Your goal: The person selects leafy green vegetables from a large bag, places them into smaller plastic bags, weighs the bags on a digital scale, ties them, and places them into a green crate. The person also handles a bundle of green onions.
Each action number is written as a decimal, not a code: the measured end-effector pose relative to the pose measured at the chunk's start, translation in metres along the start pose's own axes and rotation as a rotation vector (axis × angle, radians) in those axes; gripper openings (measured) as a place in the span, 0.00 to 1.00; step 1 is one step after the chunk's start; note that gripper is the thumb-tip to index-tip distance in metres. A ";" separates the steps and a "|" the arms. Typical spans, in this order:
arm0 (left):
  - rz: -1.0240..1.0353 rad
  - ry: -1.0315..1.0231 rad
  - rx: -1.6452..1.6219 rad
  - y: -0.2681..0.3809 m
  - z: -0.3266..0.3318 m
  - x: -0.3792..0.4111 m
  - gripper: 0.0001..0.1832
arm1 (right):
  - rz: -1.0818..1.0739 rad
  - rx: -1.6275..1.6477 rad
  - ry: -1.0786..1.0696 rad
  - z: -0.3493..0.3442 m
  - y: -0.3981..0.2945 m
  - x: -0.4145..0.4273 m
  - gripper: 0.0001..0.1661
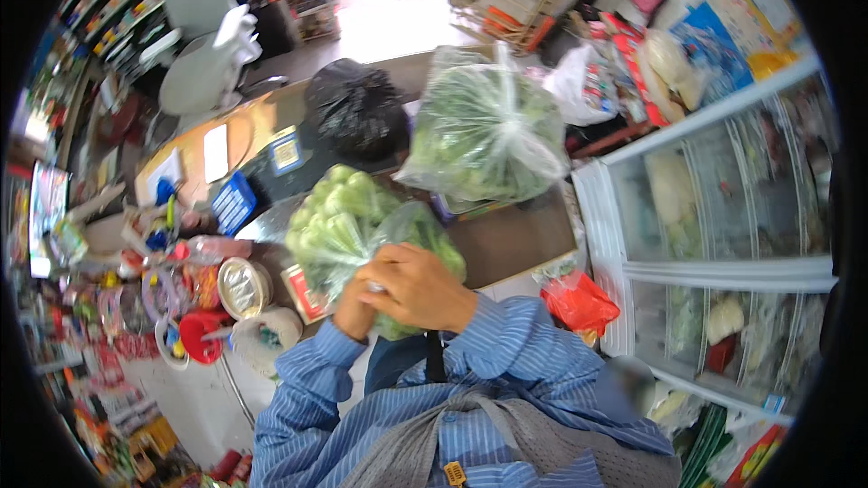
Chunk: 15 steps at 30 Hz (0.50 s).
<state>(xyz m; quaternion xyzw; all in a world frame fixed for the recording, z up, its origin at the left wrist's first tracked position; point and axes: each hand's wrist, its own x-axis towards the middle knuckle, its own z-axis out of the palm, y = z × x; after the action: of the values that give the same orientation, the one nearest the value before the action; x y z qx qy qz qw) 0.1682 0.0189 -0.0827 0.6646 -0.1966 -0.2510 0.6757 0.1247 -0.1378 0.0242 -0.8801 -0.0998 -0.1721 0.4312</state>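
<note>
A clear plastic bag of leafy green vegetables (342, 207), with pale stalks like bok choy, rests at the near edge of the counter. My right hand (417, 285) grips the bag's gathered neck, its fingers lying over my left hand (352, 312). The left hand pinches the same neck from below and is partly covered. Behind this bag stands a larger tied plastic bag of greens (485, 125). To its left is a knotted black plastic bag (356, 108).
The brown counter (512, 240) runs across in front of me. A glass-door refrigerator (614, 217) borders it on the right, above a red plastic bag (580, 301). Tubs, including a round container (244, 288), crowd the left. Farther back are a white phone (215, 152) and an office chair (196, 74).
</note>
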 end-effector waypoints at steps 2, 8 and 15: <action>-0.238 -0.089 0.010 0.004 -0.014 0.009 0.11 | 0.221 0.057 0.060 -0.008 0.000 -0.019 0.25; 0.092 -0.353 0.278 0.065 0.044 -0.006 0.10 | 0.285 0.130 0.266 0.067 0.030 -0.122 0.33; 0.266 -0.679 0.456 0.092 0.126 -0.063 0.06 | 0.439 -0.037 0.503 -0.007 -0.046 -0.177 0.18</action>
<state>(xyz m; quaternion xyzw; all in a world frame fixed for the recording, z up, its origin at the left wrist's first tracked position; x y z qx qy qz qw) 0.0492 -0.0449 0.0179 0.6455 -0.5422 -0.3163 0.4352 -0.0542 -0.1199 -0.0075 -0.8182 0.2050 -0.2889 0.4528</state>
